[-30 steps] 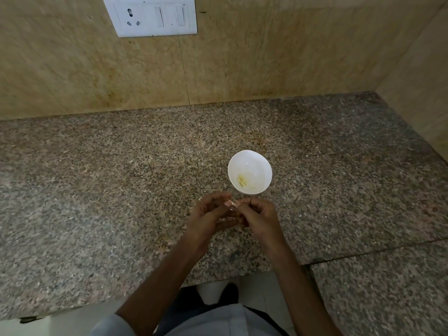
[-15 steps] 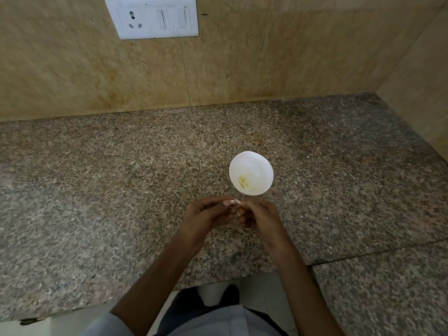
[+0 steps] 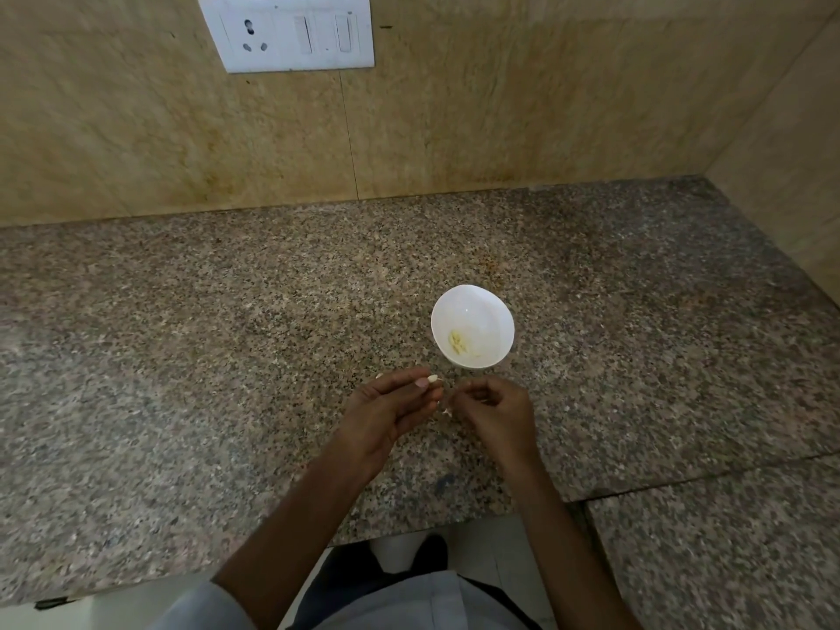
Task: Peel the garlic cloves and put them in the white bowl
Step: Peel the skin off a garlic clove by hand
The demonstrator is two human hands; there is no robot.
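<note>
Countertop (image 3: pixel 182 356): the white bowl (image 3: pixel 482 306) stands in your way, right of centre, midway between the front and back edges. Your left hand (image 3: pixel 391 411), pinching a garlic clove (image 3: pixel 429 381), and your right hand (image 3: pixel 495 411) hover just in front of it. Open granite runs from the bowl to the left and back edges. The back wall (image 3: pixel 500 129) and side wall (image 3: pixel 795 175) close the back right corner.

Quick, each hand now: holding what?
Left hand: pinches a garlic clove at its fingertips.
Right hand: fingers curled; whether it holds anything cannot be told.
</note>
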